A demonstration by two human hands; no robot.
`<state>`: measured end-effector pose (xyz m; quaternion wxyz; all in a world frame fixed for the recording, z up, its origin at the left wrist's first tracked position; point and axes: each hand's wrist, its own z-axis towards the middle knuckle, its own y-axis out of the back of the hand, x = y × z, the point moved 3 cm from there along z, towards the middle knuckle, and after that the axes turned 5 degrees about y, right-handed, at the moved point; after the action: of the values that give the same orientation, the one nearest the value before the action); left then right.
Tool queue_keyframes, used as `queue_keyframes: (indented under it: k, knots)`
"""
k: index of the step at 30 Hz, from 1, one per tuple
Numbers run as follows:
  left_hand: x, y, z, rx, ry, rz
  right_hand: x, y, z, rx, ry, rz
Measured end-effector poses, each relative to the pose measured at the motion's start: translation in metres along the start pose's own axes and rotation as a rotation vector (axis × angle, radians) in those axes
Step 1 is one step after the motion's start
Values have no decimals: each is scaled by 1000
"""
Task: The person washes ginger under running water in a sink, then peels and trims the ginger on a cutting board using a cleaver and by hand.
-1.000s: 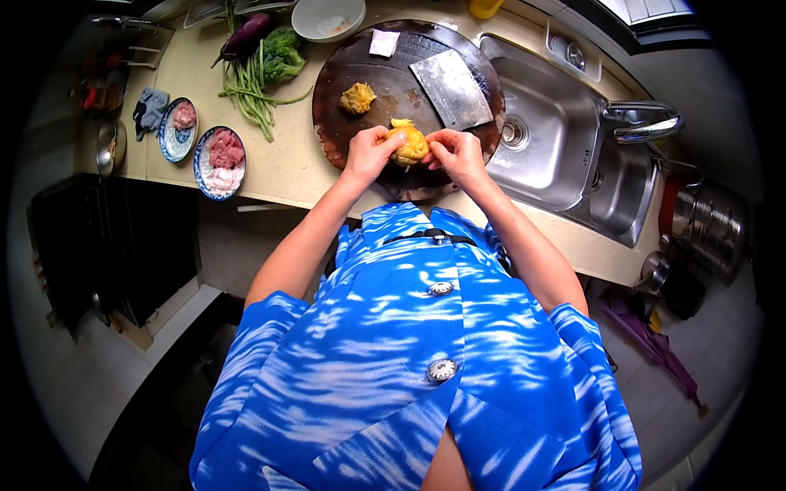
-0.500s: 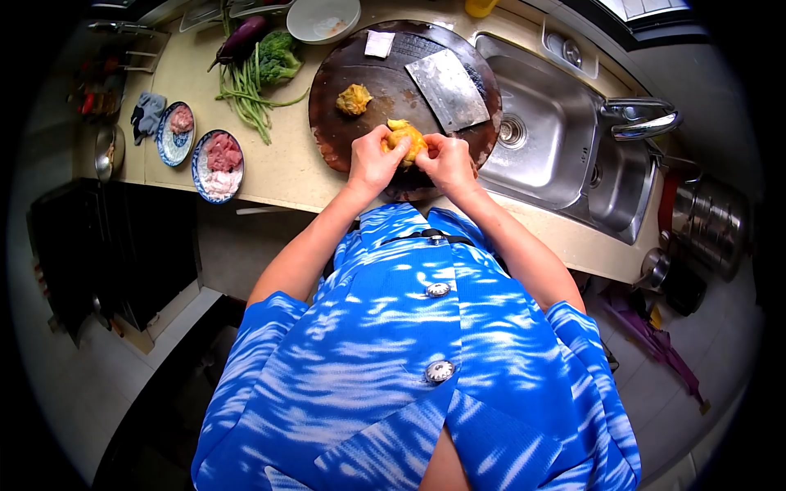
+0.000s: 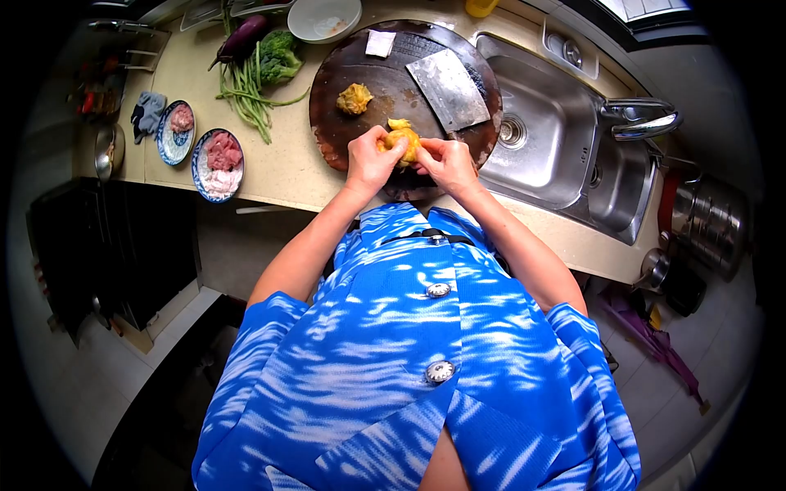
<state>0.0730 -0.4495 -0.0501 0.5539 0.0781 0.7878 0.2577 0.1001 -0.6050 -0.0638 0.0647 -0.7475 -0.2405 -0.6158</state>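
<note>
Between my two hands is a yellow, crumpled clump of what looks like pickled vegetable [image 3: 403, 145], held over the near part of the round dark chopping board [image 3: 360, 61]. My left hand [image 3: 372, 159] pinches its left side. Fingers of my right hand [image 3: 450, 166] press on its right side, and they partly cover it. A second yellow-brown clump [image 3: 354, 99] lies on the board, up and left of my hands. Toward the board's right edge rests a broad cleaver [image 3: 448, 90], its blade flat. A small white folded cloth or paper [image 3: 380, 43] sits near the far rim.
A steel double sink [image 3: 540, 151] with a faucet [image 3: 647, 119] adjoins the board on the right. Leftward on the counter are an eggplant [image 3: 243, 41], broccoli [image 3: 279, 57], green beans [image 3: 250, 102], a white bowl [image 3: 324, 20] and two patterned plates holding raw meat [image 3: 223, 153].
My right fingers have shifted slightly left over the yellow clump, and its shape between my hands has changed a little. The board, cleaver and second clump stay where they were.
</note>
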Motion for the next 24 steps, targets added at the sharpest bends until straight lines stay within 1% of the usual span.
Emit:
queue_keyframes:
  k: [2,4,8,10,11,13,17,19,21,23,24]
  knots:
    - [-2,-1,-1,2,3,8,6,1,0,27,-18,-21]
    - [-1,-2,-1,-21,-5,21,10,2,0,32,-113,6]
    - [-3,-4,-3,-48,-52,2,0,1,3,-1,-110,63]
    - [-10,-3,-5,-48,-73,-12,-4,0,6,-69,59,-218]
    - [-12,-4,-6,-46,-73,-12,-9,-1,6,-70,58,-219]
    - [-17,-4,-7,-69,-114,-11,-6,-3,7,-173,174,-335]
    - [-15,-5,-8,-63,-136,-15,3,1,4,-131,171,-411]
    - [-14,-3,-9,-54,-93,-49,0,8,1,-187,-78,-67]
    - [-16,1,-9,-51,-72,-18,-1,9,0,-165,-84,-18]
    - [-17,1,-7,-45,-57,7,-12,9,1,-144,-65,198]
    - [-16,1,-6,-45,-45,4,-10,8,0,-125,-84,226]
